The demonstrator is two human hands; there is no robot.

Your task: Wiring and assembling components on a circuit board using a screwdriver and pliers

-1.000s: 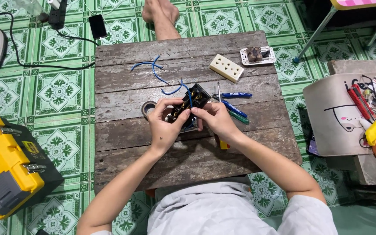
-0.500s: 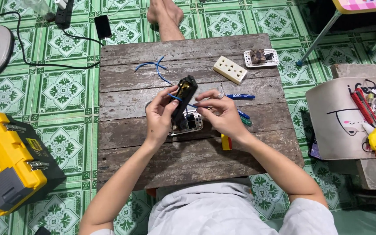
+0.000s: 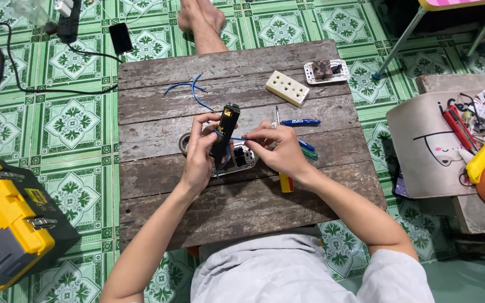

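My left hand (image 3: 198, 158) holds a black socket box (image 3: 225, 132) upright on its edge over the middle of a low wooden table (image 3: 237, 196). My right hand (image 3: 276, 150) pinches a blue wire (image 3: 228, 137) that runs into the box. Under the box lies a white faceplate (image 3: 241, 161), partly hidden. More blue wire (image 3: 189, 90) trails toward the table's far left. A roll of tape (image 3: 184, 143) peeks out beside my left hand.
A cream multi-socket block (image 3: 287, 88), a white switch frame (image 3: 326, 71), a blue-handled tool (image 3: 300, 122) and a yellow-handled screwdriver (image 3: 286, 183) lie on the table. A yellow toolbox (image 3: 4, 224) sits left, a tool bag (image 3: 439, 146) right. Someone's bare feet (image 3: 200, 19) rest beyond the table.
The black box, lying flat a second ago, has been tipped up on edge by my left hand. My right hand has shifted to the blue wire at its side.
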